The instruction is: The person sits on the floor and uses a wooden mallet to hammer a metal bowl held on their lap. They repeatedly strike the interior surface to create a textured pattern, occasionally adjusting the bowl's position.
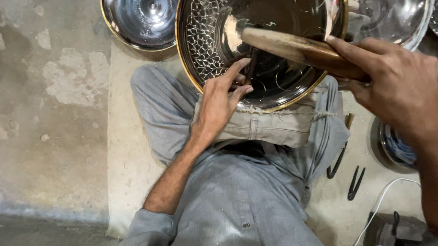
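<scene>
Your grey tunic (244, 209): loose, creased, dusty at front, small dark button mid-chest. Left sleeve (146, 231) rolled to elbow. Matching grey trousers (164, 110). Both hands bare, no rings seen

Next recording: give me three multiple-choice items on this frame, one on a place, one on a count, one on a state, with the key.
1. Where does the patterned metal tray rest?
A. On a folded cloth pad on the person's lap
B. On the bare floor
C. On a shelf

2. How many dark pincer-like tools lie on the mat at the person's right?
A. None
B. Two
C. Five

3. What is the right hand doing?
A. Lying open on the floor
B. Gripping a wooden hammer handle
C. Holding a cup

Key: 1 A, the tray's rim sits on the folded pad over the legs. 2 B, a pair of them lies beside the white cable. 3 B, the fingers wrap the handle above the tray, while the left hand pinches a thin punch against it.
</scene>
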A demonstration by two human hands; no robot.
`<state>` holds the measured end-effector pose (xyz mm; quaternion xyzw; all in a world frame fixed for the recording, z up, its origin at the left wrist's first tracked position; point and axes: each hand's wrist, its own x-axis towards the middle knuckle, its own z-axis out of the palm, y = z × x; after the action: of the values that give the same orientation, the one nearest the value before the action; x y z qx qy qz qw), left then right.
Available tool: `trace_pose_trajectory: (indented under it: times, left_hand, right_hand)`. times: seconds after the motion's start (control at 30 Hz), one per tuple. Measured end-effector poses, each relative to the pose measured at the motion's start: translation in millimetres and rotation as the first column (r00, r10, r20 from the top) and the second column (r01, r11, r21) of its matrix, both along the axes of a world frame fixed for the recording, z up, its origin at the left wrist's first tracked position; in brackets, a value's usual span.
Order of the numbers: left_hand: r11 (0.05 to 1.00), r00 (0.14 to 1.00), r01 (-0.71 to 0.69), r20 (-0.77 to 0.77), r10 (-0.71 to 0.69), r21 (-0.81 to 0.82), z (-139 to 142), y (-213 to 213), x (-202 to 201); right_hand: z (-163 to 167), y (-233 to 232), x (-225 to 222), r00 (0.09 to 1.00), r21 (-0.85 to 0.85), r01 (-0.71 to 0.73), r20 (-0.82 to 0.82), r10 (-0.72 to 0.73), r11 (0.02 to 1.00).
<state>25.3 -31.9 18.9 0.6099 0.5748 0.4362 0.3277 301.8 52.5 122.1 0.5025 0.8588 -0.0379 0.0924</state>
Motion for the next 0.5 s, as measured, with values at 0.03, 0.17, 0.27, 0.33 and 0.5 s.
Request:
trace_pose_trajectory:
  times: [0.03, 0.17, 0.27, 0.33, 0.5]
  left_hand:
    - [1.0, 1.0, 0.013, -0.005, -0.013, -0.012, 0.9, 0.3, -0.1]
    - [0.995, 0.994, 0.096, -0.05, -0.097, -0.03, 2.6, 1.0, -7.1]
    - [0.983, 0.98, 0.183, -0.081, -0.184, -0.025, 0.4, 5.9, -10.3]
    - [0.973, 0.968, 0.233, -0.101, -0.231, 0.005, -1.3, 9.2, -12.0]
    - [0.933, 0.925, 0.346, -0.202, -0.322, 0.095, -3.4, 18.2, -15.2]
  right_hand:
    - [-3.6, -3.6, 1.8, 0.99, 0.044, -0.006, -0.138, 0.012, 0.999]
    - [-18.3, -15.2, 13.4, 0.863, 0.154, -0.031, -0.494, 0.104, 0.988]
    - [-22.3, -26.9, 24.4, 0.983, 0.217, -0.086, -0.142, 0.119, 0.972]
    - [-29.8, -38.3, 23.0, 0.877, 0.162, 0.086, -0.48, 0.002, 0.983]
    - [-43.1, -75.9, 34.4, 0.924, 0.077, 0.148, -0.367, -0.11, 0.986]
